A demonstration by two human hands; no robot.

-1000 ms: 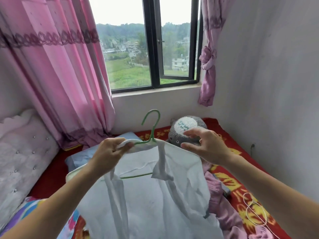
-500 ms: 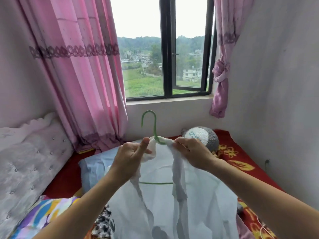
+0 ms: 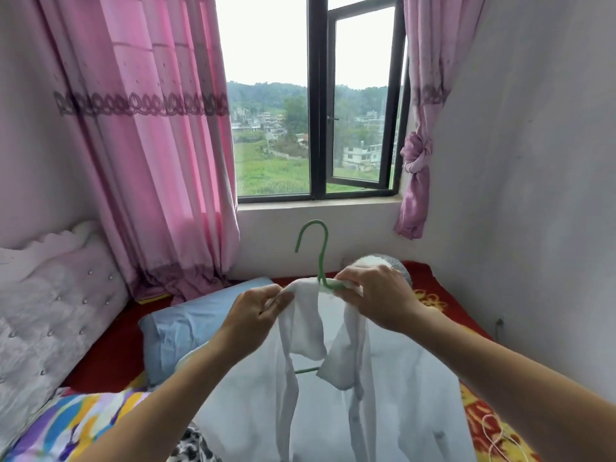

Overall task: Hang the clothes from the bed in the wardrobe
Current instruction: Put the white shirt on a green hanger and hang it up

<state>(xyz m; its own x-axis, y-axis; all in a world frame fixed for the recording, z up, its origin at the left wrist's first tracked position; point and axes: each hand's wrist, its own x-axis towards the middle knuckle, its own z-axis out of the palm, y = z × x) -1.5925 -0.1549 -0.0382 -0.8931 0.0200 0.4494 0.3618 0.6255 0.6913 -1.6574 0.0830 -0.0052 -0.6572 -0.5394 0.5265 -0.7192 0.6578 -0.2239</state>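
Observation:
A white shirt (image 3: 376,395) hangs on a green hanger (image 3: 320,251), held up over the bed in front of me. The hanger's hook stands upright above the collar, and a bit of its lower bar shows between the open shirt fronts. My left hand (image 3: 253,316) pinches the left side of the collar. My right hand (image 3: 376,300) grips the right side of the collar together with the hanger's shoulder. The wardrobe is out of view.
Below lies the bed with a red flowered cover (image 3: 436,301), a blue pillow (image 3: 190,325), a grey plush toy (image 3: 393,263) and a colourful blanket (image 3: 76,425). A padded headboard (image 3: 50,301) is at left, pink curtains (image 3: 160,145) and a window (image 3: 316,128) ahead, a wall at right.
My right hand came in and took hold of the collar by the hanger. Both hands now hold the collar close to the hook, and the shirt hangs higher and straighter.

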